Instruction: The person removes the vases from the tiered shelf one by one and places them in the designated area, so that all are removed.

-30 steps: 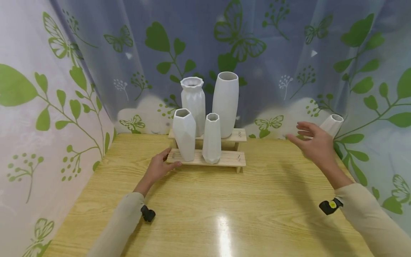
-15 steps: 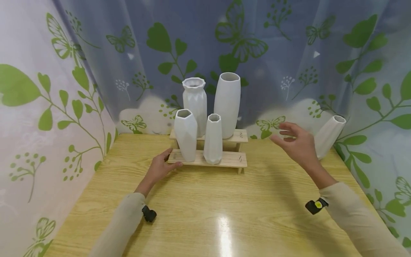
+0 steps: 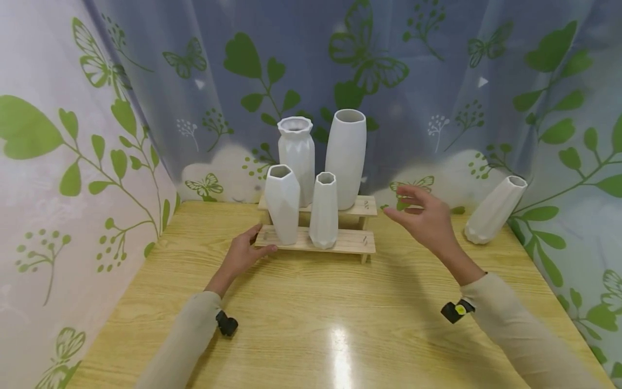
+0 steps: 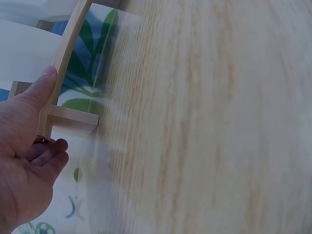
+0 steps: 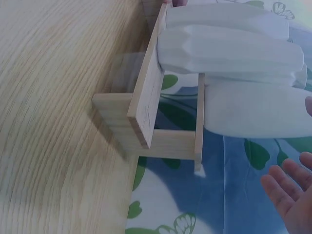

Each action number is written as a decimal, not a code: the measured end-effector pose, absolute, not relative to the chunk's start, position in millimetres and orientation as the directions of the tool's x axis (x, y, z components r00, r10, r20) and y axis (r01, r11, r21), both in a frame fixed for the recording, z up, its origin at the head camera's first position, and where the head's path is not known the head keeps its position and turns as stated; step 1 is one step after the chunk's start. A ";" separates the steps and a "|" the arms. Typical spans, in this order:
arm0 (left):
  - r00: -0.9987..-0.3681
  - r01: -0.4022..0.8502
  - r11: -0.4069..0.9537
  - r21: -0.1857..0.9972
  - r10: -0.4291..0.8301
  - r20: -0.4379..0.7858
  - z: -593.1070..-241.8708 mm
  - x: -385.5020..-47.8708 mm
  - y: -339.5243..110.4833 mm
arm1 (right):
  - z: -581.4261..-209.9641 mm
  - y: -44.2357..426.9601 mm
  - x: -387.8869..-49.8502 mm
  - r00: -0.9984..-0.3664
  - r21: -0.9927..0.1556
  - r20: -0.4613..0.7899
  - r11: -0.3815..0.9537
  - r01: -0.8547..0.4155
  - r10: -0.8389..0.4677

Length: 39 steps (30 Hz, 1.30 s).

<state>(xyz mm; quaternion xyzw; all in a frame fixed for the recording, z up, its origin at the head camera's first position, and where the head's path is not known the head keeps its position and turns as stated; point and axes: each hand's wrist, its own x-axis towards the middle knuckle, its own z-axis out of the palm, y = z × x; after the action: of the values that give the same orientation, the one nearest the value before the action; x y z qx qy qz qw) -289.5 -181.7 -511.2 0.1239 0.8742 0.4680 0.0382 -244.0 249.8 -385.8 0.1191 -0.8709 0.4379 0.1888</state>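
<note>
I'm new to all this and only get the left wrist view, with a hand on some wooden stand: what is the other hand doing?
Observer: The right hand is holding nothing, raised in the air to the right of the wooden stand.
Visitor: How many vases are on the stand, then? I just see white shapes.
Observer: Four white vases, two on each step.
Visitor: Is there any vase off the stand?
Observer: Yes, one lone vase on the table, over at the far right.
</note>
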 end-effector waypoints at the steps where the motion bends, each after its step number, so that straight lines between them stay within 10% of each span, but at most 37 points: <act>1: -0.966 0.182 0.531 0.828 0.252 0.051 -511.1 -289.5 -181.7 | -385.5 247.1 -244.3 -0.900 -0.719 0.434 0.585 -0.377 -0.047; 39: -0.965 0.197 0.540 0.819 0.253 0.066 -509.9 -288.4 -181.8 | -387.0 163.5 -267.8 -0.853 -0.728 0.480 0.449 -0.518 -0.205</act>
<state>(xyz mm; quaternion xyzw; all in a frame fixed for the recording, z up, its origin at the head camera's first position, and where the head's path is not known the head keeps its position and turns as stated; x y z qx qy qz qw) -288.4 -181.8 -509.9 0.1282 0.8769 0.4623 0.0301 -267.8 163.5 -387.0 0.2163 -0.8354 0.4782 0.1636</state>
